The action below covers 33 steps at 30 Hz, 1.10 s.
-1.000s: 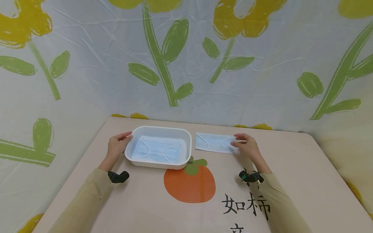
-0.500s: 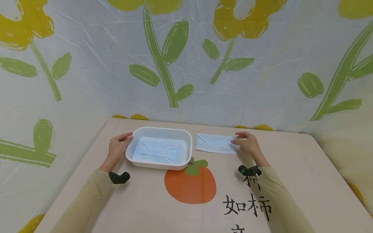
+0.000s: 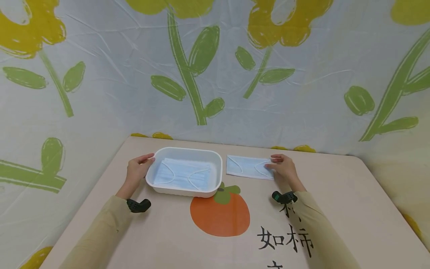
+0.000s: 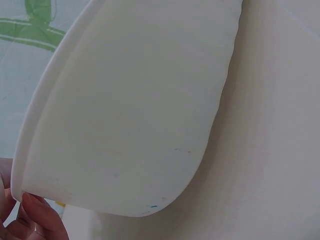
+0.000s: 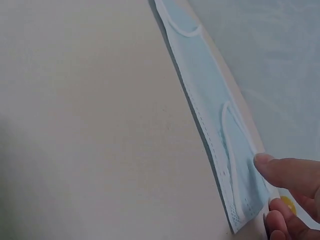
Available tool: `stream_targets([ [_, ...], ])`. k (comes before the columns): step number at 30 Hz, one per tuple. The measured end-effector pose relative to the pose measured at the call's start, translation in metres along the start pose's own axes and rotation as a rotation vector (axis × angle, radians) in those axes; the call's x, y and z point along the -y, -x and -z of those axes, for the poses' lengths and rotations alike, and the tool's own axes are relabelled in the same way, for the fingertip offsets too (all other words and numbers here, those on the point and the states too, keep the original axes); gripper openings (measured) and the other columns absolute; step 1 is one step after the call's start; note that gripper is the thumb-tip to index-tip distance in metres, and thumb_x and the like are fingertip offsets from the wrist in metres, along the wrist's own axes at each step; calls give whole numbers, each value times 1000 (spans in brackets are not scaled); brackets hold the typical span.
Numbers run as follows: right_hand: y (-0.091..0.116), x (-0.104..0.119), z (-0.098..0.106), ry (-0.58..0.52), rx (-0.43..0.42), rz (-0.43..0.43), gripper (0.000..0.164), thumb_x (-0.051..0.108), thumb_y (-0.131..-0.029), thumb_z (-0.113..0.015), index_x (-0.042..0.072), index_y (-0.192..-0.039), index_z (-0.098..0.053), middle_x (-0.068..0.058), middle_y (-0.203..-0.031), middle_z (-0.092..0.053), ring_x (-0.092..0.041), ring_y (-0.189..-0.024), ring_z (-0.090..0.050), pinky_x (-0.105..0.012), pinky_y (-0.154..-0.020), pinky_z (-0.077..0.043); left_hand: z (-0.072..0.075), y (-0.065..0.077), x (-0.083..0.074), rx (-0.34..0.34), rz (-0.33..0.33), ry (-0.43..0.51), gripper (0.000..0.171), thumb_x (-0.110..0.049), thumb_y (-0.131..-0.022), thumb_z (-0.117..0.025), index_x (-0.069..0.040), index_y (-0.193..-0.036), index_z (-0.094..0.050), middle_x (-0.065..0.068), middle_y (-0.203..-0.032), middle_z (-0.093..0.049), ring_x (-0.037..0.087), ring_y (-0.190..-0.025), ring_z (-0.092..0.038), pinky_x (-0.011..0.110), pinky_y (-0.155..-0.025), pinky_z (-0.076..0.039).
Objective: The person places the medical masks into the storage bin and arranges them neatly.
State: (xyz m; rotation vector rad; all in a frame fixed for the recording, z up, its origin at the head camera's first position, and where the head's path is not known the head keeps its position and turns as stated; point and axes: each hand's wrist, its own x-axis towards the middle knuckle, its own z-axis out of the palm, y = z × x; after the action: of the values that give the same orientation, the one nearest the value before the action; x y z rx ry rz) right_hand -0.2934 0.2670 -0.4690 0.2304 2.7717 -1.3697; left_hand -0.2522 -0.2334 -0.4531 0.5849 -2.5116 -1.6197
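A white plastic tub [image 3: 183,193] stands at the left of the table with blue face masks [image 3: 181,173] lying in it, white ear loops uppermost. My left hand [image 3: 136,171] holds the tub's left rim; in the left wrist view its thumb [image 4: 45,215] presses the outer wall and other fingers sit beyond the rim. Right of the tub, a blue face mask [image 3: 248,167] lies flat on the table. My right hand [image 3: 284,168] pinches its right end, with the thumb [image 5: 272,165] at the upper edge and other fingertips by the corner, partly hidden.
The pale table [image 3: 161,239] carries a printed orange persimmon [image 3: 220,216] and black characters [image 3: 285,239]. A curtain [image 3: 215,74] with printed flowers hangs right behind it. Black wrist devices [image 3: 139,206] sit at both wrists.
Both hands stay at the tub and the mask. My right wrist has shifted slightly left, and the head view has moved a little.
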Motion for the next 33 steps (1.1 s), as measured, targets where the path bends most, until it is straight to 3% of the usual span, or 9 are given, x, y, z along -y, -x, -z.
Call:
stream_targets([
  [12,-1,4,-3,10,3,-20,57,15,-85,-72,-1,-134,-49,-27,-133,-53,-39,-121,-51,-49,-102,-42,3,1,0,20,-19,-21,37,-27,-97,-57,-10,-130,-61,17,-123,-59,21,-96,-52,12,-62,-47],
  [23,3,7,-1,118,61,21,42,21,-90,-64,-5,-122,-60,-27,-126,-59,-35,-109,-53,-45,-93,-44,3,3,-1,27,-27,-18,38,-27,-97,-57,-9,-130,-60,18,-122,-59,20,-93,-53,14,-60,-48],
  [33,7,18,-1,115,38,28,38,25,-97,-53,-4,-122,-59,-26,-122,-59,-30,-99,-55,-30,-77,-45,1,5,-1,-13,-44,-19,37,-28,-95,-59,-9,-126,-63,17,-118,-61,17,-89,-53,16,-54,-47],
])
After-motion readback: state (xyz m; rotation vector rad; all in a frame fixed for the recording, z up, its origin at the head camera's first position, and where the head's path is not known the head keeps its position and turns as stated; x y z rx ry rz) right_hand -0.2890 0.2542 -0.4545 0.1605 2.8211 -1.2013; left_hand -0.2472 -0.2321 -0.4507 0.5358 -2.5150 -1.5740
